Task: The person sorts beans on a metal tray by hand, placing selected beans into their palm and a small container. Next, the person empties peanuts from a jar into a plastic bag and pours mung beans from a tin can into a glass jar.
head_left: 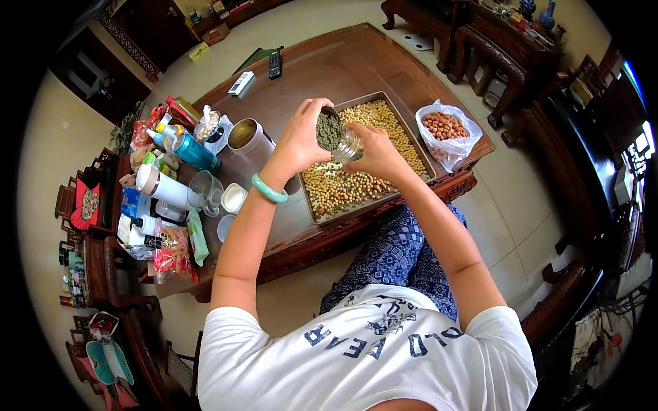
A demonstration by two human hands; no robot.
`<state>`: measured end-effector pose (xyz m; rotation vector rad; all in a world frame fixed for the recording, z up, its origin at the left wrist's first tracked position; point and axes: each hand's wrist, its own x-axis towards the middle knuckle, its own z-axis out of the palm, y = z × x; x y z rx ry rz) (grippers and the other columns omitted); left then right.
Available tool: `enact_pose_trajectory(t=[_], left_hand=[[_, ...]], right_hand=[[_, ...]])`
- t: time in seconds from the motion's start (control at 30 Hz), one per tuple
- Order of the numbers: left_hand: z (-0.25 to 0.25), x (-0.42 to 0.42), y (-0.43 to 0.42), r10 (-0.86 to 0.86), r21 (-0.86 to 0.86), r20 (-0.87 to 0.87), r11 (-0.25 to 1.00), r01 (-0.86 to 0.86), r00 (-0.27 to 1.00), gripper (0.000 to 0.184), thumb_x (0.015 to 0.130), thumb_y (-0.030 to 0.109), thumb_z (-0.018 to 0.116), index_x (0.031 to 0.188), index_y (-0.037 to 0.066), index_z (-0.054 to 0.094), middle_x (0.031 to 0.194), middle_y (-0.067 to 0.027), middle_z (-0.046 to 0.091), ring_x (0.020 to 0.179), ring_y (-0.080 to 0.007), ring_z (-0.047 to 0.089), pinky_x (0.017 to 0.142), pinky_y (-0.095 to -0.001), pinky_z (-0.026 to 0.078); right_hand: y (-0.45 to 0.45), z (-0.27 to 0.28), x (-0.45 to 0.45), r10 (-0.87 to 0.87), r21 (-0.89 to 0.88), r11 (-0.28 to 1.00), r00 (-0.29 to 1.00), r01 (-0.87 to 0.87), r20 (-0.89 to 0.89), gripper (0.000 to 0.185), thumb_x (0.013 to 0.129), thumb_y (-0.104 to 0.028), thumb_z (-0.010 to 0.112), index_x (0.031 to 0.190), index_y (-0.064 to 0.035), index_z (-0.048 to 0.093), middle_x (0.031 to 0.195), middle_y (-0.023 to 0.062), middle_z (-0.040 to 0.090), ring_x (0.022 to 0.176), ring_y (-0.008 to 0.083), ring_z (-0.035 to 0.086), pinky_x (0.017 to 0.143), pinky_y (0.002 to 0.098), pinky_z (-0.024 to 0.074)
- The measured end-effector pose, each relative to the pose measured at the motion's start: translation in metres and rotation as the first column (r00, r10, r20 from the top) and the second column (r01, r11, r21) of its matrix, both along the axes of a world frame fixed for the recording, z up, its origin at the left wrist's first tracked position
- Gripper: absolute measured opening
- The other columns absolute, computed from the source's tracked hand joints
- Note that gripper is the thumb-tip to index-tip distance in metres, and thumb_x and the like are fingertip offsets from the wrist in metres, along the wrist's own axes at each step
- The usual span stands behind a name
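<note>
Above the left part of a metal tray [423, 152], my left hand [301, 137] is wrapped round a round container of small green beans [330, 131], tilted so that its opening shows. A green bangle [269, 189] is on the left wrist. My right hand [375, 152] grips a clear jar [349, 147], its mouth close to the beans. Yellow beans [404, 140] cover the tray, with darker nuts mixed in near its front. Right of the tray, a plastic bag [460, 145] holds reddish-brown nuts [444, 126].
Left of my hands stand an open canister [252, 139], a white cup [234, 198], a clear pitcher [205, 191], a blue bottle [197, 153] and a white bottle [163, 186]. Two remotes [275, 64] [240, 83] lie at the table's back. Dark wooden furniture [500, 55] stands beyond.
</note>
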<state>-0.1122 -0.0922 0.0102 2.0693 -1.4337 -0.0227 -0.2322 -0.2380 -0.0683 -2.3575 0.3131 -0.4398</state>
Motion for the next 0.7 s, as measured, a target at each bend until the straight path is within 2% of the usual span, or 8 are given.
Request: enact_pose_trajectory(t=[0.4, 0.7], left_hand=[[0.0011, -0.0002, -0.0045, -0.042, -0.008, 0.037, 0.999, 0.042, 0.998, 0.075, 0.052, 0.0, 0.076, 0.121, 0.008, 0.049, 0.116, -0.0133, 0.054, 0.109, -0.0357, 0.055, 0.092, -0.0393, 0.047], [0.0046, -0.0027, -0.0048, -0.088, 0.008, 0.068, 0.996, 0.088, 0.994, 0.074, 0.053, -0.003, 0.074, 0.122, 0.009, 0.049, 0.121, -0.013, 0.052, 0.113, -0.0363, 0.054, 0.094, -0.0409, 0.048]], right_hand=[[-0.0016, -0.0003, 0.0, 0.042, 0.023, 0.999, 0.998, -0.044, 0.045, 0.085, 0.057, -0.021, 0.084, 0.133, -0.0052, 0.05, 0.122, 0.0194, 0.061, 0.118, 0.0367, 0.053, 0.102, 0.0425, 0.0412], [-0.0031, -0.0054, 0.0033, 0.035, 0.079, 0.996, 0.999, -0.037, 0.027, 0.089, 0.056, -0.024, 0.086, 0.134, -0.0009, 0.049, 0.118, 0.0244, 0.062, 0.114, 0.0366, 0.058, 0.099, 0.0407, 0.044]])
